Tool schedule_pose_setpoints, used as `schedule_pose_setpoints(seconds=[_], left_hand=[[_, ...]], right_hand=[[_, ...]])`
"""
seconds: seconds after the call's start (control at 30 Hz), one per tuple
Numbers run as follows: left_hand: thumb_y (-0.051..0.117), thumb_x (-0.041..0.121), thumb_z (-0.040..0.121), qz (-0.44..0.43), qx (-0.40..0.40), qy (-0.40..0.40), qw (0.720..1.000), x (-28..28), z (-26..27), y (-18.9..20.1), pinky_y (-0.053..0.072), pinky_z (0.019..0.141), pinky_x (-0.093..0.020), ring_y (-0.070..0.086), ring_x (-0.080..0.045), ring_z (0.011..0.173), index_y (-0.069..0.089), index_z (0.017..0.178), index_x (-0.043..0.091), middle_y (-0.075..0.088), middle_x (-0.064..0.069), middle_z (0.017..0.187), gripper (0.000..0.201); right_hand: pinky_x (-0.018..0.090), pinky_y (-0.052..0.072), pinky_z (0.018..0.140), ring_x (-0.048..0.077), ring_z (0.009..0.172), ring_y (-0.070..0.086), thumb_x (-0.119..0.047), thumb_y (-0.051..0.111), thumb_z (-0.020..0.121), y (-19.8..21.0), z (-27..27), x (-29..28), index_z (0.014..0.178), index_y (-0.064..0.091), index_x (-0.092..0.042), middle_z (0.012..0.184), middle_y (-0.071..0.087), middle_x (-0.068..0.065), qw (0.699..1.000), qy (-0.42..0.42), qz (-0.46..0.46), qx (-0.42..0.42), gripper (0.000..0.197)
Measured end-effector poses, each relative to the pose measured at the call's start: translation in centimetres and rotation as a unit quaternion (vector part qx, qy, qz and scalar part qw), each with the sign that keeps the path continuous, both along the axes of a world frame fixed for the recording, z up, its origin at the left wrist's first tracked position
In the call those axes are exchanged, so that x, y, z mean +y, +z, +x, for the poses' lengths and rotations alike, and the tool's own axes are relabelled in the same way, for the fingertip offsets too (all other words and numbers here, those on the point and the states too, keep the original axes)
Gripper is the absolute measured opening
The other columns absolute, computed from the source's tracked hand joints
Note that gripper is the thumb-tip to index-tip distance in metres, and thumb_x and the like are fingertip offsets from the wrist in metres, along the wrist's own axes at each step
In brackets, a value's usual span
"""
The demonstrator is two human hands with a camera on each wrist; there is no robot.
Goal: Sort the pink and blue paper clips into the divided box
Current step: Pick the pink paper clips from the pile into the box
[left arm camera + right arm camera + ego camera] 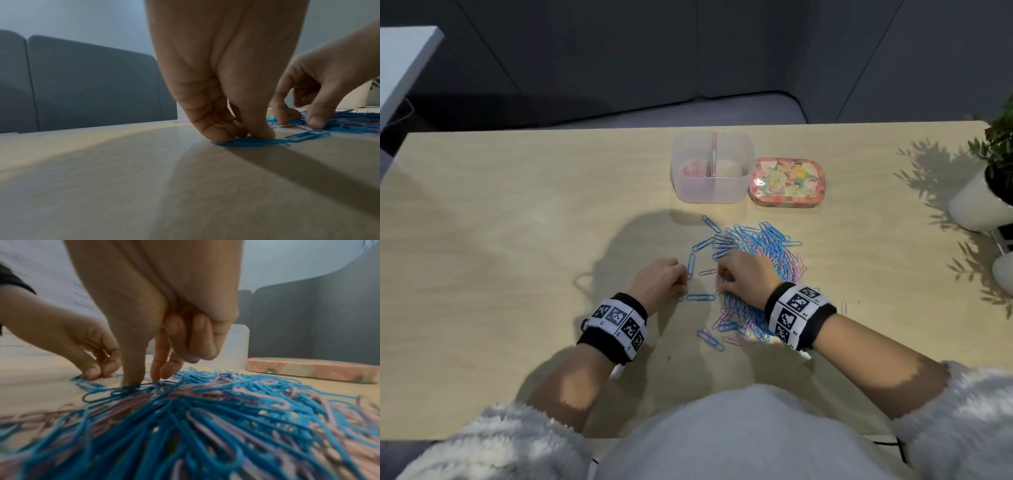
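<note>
Fluffy white sleeves (493, 442) frame the near edge of a pale wooden table (500, 222), where a loose heap of blue and pink paper clips (760, 253) is spread. A single blue paper clip (251, 142) is pinched flat against the wood by the curled fingertips of the left hand (659, 279). The heap's near-left edge is touched by the right hand (748, 274), thumb and forefinger extended, remaining fingers curled. Beyond stands a clear plastic divided box (711, 192), pink clips in its left compartment, a floral tin (787, 181) just beside it.
</note>
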State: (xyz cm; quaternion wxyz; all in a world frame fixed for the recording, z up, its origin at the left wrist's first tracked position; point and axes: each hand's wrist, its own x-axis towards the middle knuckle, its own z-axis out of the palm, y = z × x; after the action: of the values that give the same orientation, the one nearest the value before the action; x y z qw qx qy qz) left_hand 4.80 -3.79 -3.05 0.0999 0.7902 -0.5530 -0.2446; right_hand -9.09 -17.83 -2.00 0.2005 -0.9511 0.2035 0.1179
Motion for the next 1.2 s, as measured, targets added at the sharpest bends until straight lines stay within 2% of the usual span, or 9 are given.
schedule_pose_setpoints(seconds=[0.17, 0.4, 0.5, 0.6, 0.73, 0.93, 1.0, 1.07, 1.2], left_hand=[[0.053, 0.014, 0.088, -0.005, 0.009, 0.028, 1.000, -0.3, 0.1, 0.3, 0.039, 0.077, -0.034, 0.052, -0.028, 0.092, 0.058, 0.091, 0.004, 0.059, -0.013, 0.097, 0.012], [0.040, 0.001, 0.088, -0.018, 0.231, 0.160, 0.959, -3.6, -0.9, 1.3, 0.046, 0.077, -0.037, 0.056, -0.024, 0.078, 0.048, 0.097, 0.013, 0.060, -0.005, 0.076, 0.017], [0.043, 0.003, 0.087, 0.027, 0.129, 0.086, 0.988, -5.0, -1.6, 1.0, 0.039, 0.084, -0.035, 0.054, -0.027, 0.094, 0.054, 0.102, 0.003, 0.060, -0.014, 0.096, 0.019], [0.047, 0.008, 0.088, 0.016, 0.051, 0.030, 0.998, -5.3, -2.3, 0.2, 0.040, 0.089, -0.041, 0.054, -0.036, 0.101, 0.054, 0.102, -0.001, 0.056, -0.022, 0.109, 0.019], [0.055, 0.011, 0.085, 0.018, 0.032, 0.024, 0.999, -5.4, -2.6, -0.3, 0.038, 0.086, -0.039, 0.053, -0.034, 0.100, 0.056, 0.098, -0.002, 0.054, -0.022, 0.109, 0.019], [0.051, 0.012, 0.089, 0.016, 0.049, 0.053, 0.997, -5.2, -2.3, -0.1, 0.038, 0.083, -0.037, 0.054, -0.034, 0.099, 0.056, 0.092, 0.001, 0.058, -0.021, 0.106, 0.012], [0.049, 0.014, 0.092, -0.007, 0.091, 0.095, 0.991, -5.2, -1.7, 0.3, 0.038, 0.079, -0.032, 0.056, -0.030, 0.097, 0.056, 0.095, 0.003, 0.062, -0.018, 0.103, 0.013], [0.045, 0.012, 0.094, -0.032, 0.158, 0.152, 0.975, -5.4, -1.0, 0.8, 0.040, 0.075, -0.028, 0.056, -0.025, 0.091, 0.055, 0.105, 0.002, 0.064, -0.014, 0.099, 0.018], [0.033, 0.002, 0.094, -0.033, 0.319, 0.255, 0.912, -7.0, -0.4, 1.7, 0.037, 0.044, -0.008, 0.046, -0.011, 0.061, 0.053, 0.094, 0.010, 0.050, -0.001, 0.069, 0.022]], right_hand=[[0.034, 0.040, 0.070, 0.030, 0.095, 0.061, -0.028, 0.054, 0.090, -0.1, -0.1, 0.7, 0.100, 0.059, -0.012, 0.111, 0.055, 0.005, 0.998, 0.055, -0.021, 0.025, 0.020], [0.038, 0.045, 0.078, 0.030, 0.100, 0.060, -0.014, 0.052, 0.087, -0.2, -0.3, 0.8, 0.099, 0.059, -0.011, 0.110, 0.058, 0.007, 0.999, 0.016, -0.004, 0.036, 0.014], [0.038, 0.041, 0.068, 0.034, 0.097, 0.062, -0.008, 0.044, 0.092, -0.2, -0.7, 1.3, 0.113, 0.049, -0.007, 0.116, 0.054, 0.011, 0.993, 0.065, -0.072, 0.071, 0.022], [0.034, 0.043, 0.074, 0.030, 0.089, 0.061, -0.012, 0.050, 0.089, 0.3, -1.5, -0.1, 0.098, 0.055, -0.010, 0.096, 0.064, 0.010, 0.996, -0.037, 0.076, -0.019, 0.010], [0.020, 0.041, 0.054, 0.009, 0.057, 0.050, -0.003, 0.053, 0.089, 0.6, -2.3, -3.9, 0.101, 0.061, -0.007, 0.067, 0.053, -0.002, 0.903, -0.236, 0.327, -0.148, 0.015], [0.019, 0.034, 0.039, 0.013, 0.043, 0.043, -0.007, 0.033, 0.089, 2.0, -2.0, -6.8, 0.070, 0.049, -0.011, 0.063, 0.039, 0.003, 0.696, -0.454, 0.536, -0.148, 0.025], [0.017, 0.027, 0.037, 0.012, 0.038, 0.037, -0.016, 0.038, 0.091, 1.8, -1.3, -6.7, 0.063, 0.046, -0.013, 0.059, 0.039, 0.002, 0.742, -0.433, 0.491, -0.144, 0.029], [0.018, 0.028, 0.040, 0.013, 0.041, 0.035, -0.024, 0.051, 0.091, 1.3, -0.6, -5.9, 0.059, 0.047, -0.014, 0.055, 0.040, 0.003, 0.845, -0.357, 0.372, -0.140, 0.034], [0.028, 0.039, 0.066, 0.019, 0.076, 0.057, -0.038, 0.065, 0.080, 0.1, 0.3, -4.0, 0.077, 0.061, -0.018, 0.082, 0.064, 0.002, 0.980, -0.171, 0.100, -0.030, 0.020]])
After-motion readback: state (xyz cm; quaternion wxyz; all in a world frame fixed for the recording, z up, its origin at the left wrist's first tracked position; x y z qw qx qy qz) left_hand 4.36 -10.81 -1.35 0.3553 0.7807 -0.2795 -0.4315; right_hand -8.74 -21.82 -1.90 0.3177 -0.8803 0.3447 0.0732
